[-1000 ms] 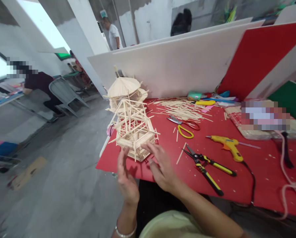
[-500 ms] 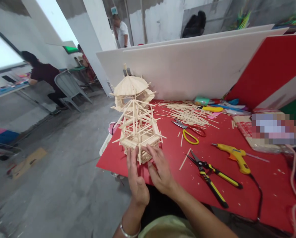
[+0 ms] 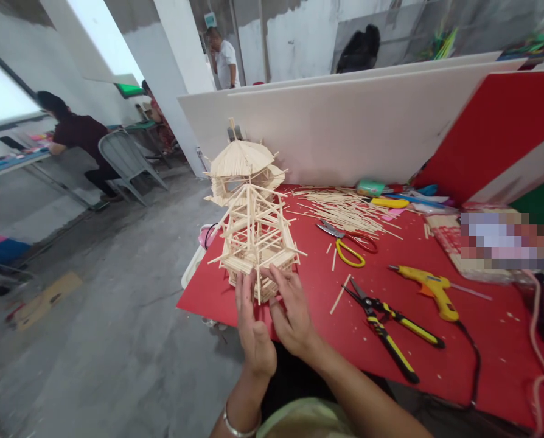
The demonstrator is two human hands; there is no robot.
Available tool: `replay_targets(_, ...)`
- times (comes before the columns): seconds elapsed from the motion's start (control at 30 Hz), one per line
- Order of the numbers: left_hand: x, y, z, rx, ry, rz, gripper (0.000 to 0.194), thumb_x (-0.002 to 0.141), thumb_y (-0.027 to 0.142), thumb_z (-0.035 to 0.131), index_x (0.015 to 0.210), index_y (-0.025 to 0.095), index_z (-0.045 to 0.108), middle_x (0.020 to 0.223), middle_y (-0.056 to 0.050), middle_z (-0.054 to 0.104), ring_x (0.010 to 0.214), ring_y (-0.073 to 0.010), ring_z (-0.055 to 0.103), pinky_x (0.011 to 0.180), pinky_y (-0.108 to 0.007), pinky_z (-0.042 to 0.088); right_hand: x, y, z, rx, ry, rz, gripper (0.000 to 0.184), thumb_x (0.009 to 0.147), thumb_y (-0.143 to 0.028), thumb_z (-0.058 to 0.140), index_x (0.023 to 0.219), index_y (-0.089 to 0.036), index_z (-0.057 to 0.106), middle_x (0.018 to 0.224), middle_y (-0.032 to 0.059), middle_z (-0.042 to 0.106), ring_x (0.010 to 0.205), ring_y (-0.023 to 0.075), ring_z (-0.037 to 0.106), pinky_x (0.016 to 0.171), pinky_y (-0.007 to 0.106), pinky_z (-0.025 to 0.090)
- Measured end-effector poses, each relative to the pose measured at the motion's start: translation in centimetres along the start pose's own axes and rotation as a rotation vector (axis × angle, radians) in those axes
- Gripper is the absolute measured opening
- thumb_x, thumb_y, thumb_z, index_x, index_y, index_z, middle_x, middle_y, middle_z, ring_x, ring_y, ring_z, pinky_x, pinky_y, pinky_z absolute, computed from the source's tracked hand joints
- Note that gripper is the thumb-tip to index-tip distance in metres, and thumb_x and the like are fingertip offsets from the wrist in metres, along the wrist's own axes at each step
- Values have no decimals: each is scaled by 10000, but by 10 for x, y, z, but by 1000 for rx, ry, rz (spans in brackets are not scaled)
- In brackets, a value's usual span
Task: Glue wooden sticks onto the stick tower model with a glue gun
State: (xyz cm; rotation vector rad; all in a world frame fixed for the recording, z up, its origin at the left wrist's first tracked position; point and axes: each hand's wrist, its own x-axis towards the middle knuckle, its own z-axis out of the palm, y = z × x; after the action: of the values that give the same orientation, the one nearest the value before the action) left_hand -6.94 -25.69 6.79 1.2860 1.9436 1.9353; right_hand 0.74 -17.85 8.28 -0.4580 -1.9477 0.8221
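the stick house [image 3: 240,265] sits on the red bench [image 3: 309,263]. the left hand [image 3: 254,331] has a flat, loose grip — fingers straight, holding nothing. the right hand [image 3: 294,311] curves softly, thumb spread, nothing pinched. both are right at the house — i can't tell if they touch it.

Left hand [image 3: 255,340], right hand [image 3: 294,316] at stick model [image 3: 253,238]; scissors [image 3: 341,235], shears [image 3: 369,303], glue gun [image 3: 429,283] to right.

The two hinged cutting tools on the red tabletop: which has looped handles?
The scissors, by the loose sticks: one red loop, one yellow. The cutters have straight black-and-yellow handles.
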Motion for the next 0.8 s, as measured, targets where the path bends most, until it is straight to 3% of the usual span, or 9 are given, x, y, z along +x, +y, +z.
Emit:
replay_targets(0.43,1,2,-3,-1,-21,23,806,996,721,226,1589,200,384,1661,-164,345,1582,-315,223,1281,-496,223,1,-1,0,-34,16,12,719,920,-102,467,1599,-282,311,1371,77,645,1194,271,549,1040,532,477)
replay_targets(0.67,2,4,-2,21,-25,17,809,997,719,233,1592,193,381,1665,-170,333,1583,-316,218,1287,-507,193,3,-1,0,-9,18,-3,701,935,-110,458,1601,-275,311,1435,98,604,1284,276,532,1084,547,473)
replay_targets(0.8,1,4,-3,28,-33,27,793,1004,706,216,1600,203,359,1670,-168,326,1585,-306,218,1283,-490,213,-1,-5,-3,8,66,42,632,953,-136,471,1561,-288,390,1413,91,615,1273,273,545,1070,533,492)
